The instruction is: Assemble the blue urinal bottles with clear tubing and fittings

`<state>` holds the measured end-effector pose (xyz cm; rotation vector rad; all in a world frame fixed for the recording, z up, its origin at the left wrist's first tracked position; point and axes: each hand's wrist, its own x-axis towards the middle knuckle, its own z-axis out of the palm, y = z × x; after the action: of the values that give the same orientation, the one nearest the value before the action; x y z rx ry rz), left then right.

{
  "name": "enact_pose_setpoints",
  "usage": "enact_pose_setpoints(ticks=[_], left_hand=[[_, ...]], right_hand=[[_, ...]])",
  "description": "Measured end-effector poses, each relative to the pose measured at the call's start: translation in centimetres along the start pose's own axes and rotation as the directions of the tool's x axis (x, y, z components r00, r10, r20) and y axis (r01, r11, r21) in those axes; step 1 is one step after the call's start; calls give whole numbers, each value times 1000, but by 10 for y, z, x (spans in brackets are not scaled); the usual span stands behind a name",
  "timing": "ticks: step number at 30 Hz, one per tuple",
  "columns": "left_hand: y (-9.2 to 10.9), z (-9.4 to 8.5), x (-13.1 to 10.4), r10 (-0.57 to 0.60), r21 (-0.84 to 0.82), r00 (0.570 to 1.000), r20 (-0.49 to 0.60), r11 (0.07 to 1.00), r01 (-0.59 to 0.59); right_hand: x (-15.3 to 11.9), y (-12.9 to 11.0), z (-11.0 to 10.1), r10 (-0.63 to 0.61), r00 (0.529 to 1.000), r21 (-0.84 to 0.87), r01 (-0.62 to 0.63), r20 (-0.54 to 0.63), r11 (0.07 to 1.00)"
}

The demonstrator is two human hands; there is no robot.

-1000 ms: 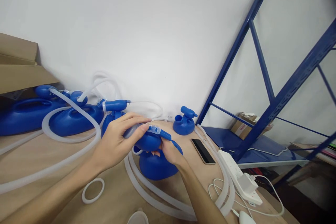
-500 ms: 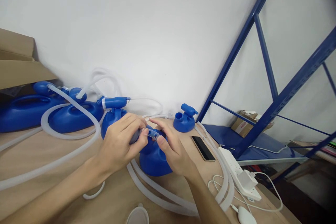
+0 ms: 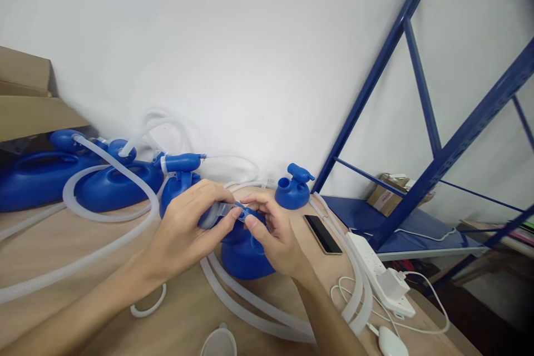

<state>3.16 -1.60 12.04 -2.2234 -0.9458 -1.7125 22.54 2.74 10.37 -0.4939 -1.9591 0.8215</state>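
Observation:
My left hand (image 3: pixel 189 225) is closed, thumb and fingers pinching a clear plastic cap (image 3: pixel 209 217) with a flat strap (image 3: pixel 225 209). Opposite it, my right hand (image 3: pixel 277 236) is closed too, thumb and fingertips on the ring end of that strap, against a narrow blue spout. Whether the ring sits around the spout I cannot tell, since fingers cover part of it. Under both hands a round blue plastic bottle (image 3: pixel 246 258) stands on the table. Another small blue bottle (image 3: pixel 292 194) with an open mouth is behind my right hand.
Blue jugs (image 3: pixel 120 186) with coiled white hoses (image 3: pixel 142 228) lie at the left, beside a cardboard box (image 3: pixel 33 117). A phone (image 3: pixel 322 235), a power strip (image 3: pixel 379 275) and cables lie at the right, near a blue metal rack (image 3: pixel 375 83). A white lid (image 3: pixel 219 343) is in front.
My left thumb has shifted right along the strap, and more of the clear cap shows. My right fingers have curled in closer to the strap's end.

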Motion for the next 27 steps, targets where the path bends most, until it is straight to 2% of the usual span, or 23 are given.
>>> enact_pose_setpoints(ticks=[6, 11, 15, 20, 24, 25, 27], left_hand=[[3, 3, -1, 96, 5, 995, -16, 995, -96], [5, 6, -3, 108, -32, 994, 19, 994, -108], [9, 10, -6, 104, -35, 995, -14, 994, -104], [10, 17, -15, 101, 45, 995, -21, 994, -100], [9, 22, -19, 175, 121, 984, -17, 978, -172], [9, 23, -19, 184, 137, 983, -10, 974, -181], [10, 23, -19, 199, 177, 980, 12, 964, -198]], right_hand=[[-7, -4, 11, -82, 988, -209, 52, -135, 977], [-15, -1, 18, -255, 946, -422, 153, -198, 894], [-21, 10, 23, -266, 932, -469, 126, -246, 874], [-30, 24, 28, -290, 917, -495, 123, -275, 860], [-30, 30, 25, -355, 909, -559, 181, -219, 809], [-29, 30, 24, -383, 900, -578, 204, -206, 790], [-25, 29, 24, -492, 846, -616, 278, -207, 737]])
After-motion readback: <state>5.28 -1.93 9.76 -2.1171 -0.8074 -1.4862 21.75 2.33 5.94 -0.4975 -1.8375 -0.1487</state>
